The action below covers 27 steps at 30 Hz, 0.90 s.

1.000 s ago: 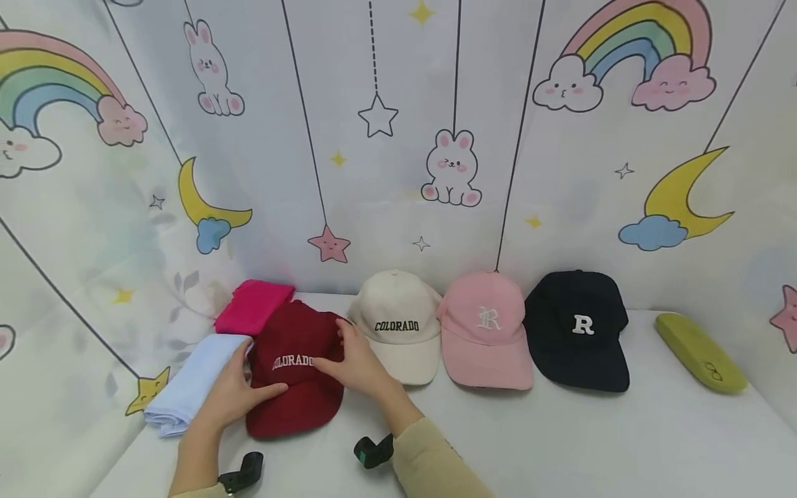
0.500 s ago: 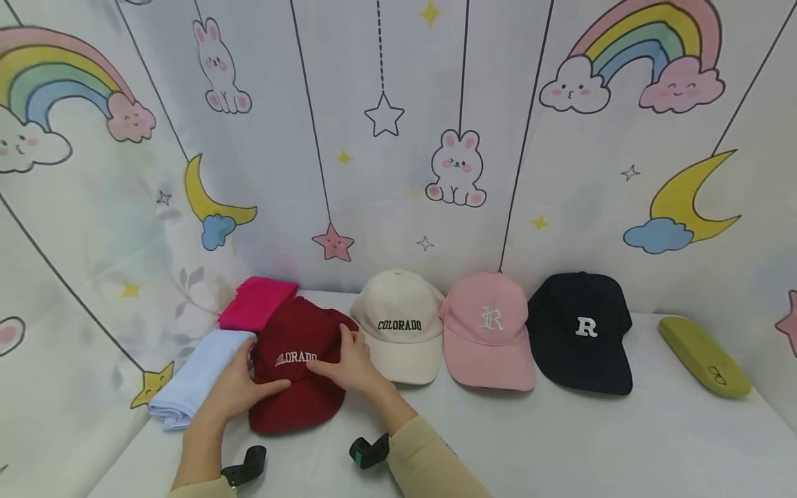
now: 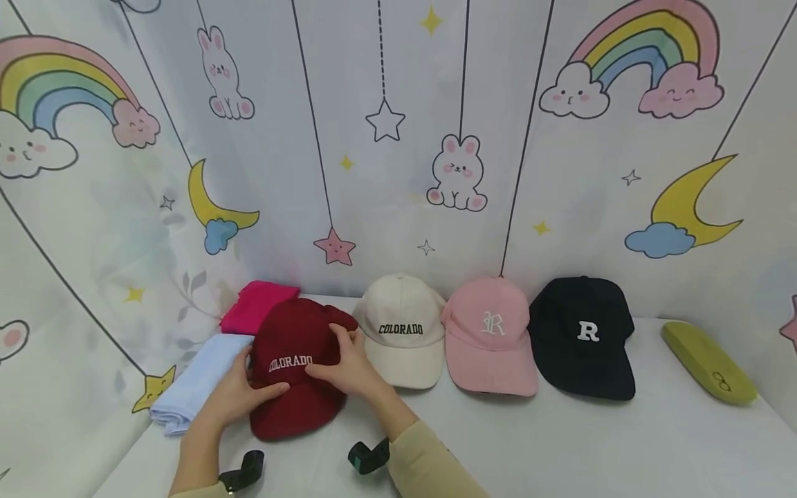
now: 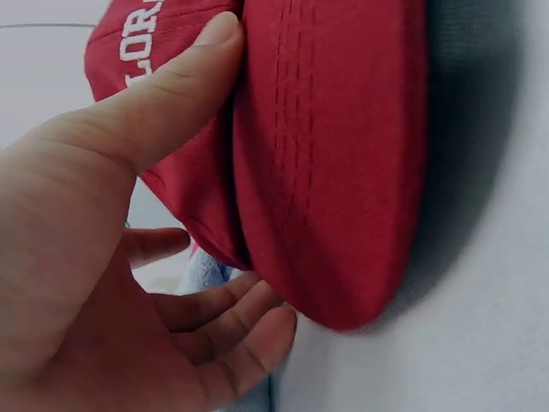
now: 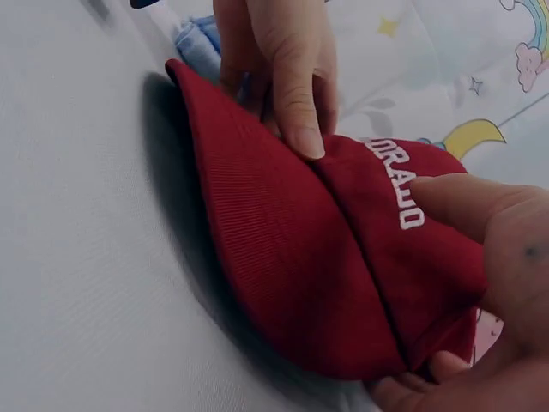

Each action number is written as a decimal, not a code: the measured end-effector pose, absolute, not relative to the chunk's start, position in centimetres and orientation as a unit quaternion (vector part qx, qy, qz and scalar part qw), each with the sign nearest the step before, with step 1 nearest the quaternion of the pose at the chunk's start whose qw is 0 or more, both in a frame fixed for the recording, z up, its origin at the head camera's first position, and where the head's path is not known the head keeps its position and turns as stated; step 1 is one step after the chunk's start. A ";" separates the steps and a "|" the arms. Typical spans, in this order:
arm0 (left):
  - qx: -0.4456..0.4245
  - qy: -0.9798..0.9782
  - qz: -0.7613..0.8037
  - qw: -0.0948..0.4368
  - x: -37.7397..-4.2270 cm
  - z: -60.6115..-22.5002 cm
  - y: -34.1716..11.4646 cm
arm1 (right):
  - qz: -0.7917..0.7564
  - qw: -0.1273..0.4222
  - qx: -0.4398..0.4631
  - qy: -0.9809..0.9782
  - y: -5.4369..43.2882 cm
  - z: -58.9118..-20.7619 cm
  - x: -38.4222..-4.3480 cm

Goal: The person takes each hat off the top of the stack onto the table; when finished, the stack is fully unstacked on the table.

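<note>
A dark red baseball cap (image 3: 289, 328) with white COLORADO lettering sits at the left of the row, its brim facing me. My left hand (image 3: 233, 394) holds its left side, thumb on the seam where brim meets crown. In the left wrist view the left fingers (image 4: 244, 343) reach under the brim's corner. My right hand (image 3: 350, 365) grips the opposite side of the crown, with the thumb over the end of the lettering. The right wrist view shows the right fingertips (image 5: 399, 390) at the cap's lower edge and a shadow beneath the brim (image 5: 257, 257).
To the right stand a cream cap (image 3: 398, 332), a pink cap (image 3: 488, 339) and a black cap (image 3: 575, 346). A green glasses case (image 3: 706, 363) lies farther right. Folded light blue cloth (image 3: 199, 380) and bright pink cloth (image 3: 258, 304) lie left and behind. A printed curtain (image 3: 386, 187) backs the white table.
The red cap's crown has shifted slightly left between my hands, showing more of the first letter. Both hands keep nearly the same places. The whole head view has moved a little.
</note>
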<state>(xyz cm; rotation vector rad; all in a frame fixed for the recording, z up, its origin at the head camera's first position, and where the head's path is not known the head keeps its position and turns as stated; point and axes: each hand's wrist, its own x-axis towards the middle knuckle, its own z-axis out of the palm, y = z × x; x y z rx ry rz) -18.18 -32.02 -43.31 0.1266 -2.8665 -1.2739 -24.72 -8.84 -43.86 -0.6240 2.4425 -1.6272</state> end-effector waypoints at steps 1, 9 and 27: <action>0.043 -0.912 -0.408 0.004 -18.2 -43.3 -32.1 | -0.542 0.066 -0.216 0.809 -8.8 -43.8 -24.7; 0.050 -0.899 -0.434 0.037 -18.3 -43.0 -31.7 | -0.523 0.056 -0.241 0.815 -8.5 -43.6 -24.7; 0.036 -0.896 -0.421 0.139 -20.3 -43.2 -31.1 | -0.538 0.037 -0.252 0.804 -8.0 -44.2 -25.9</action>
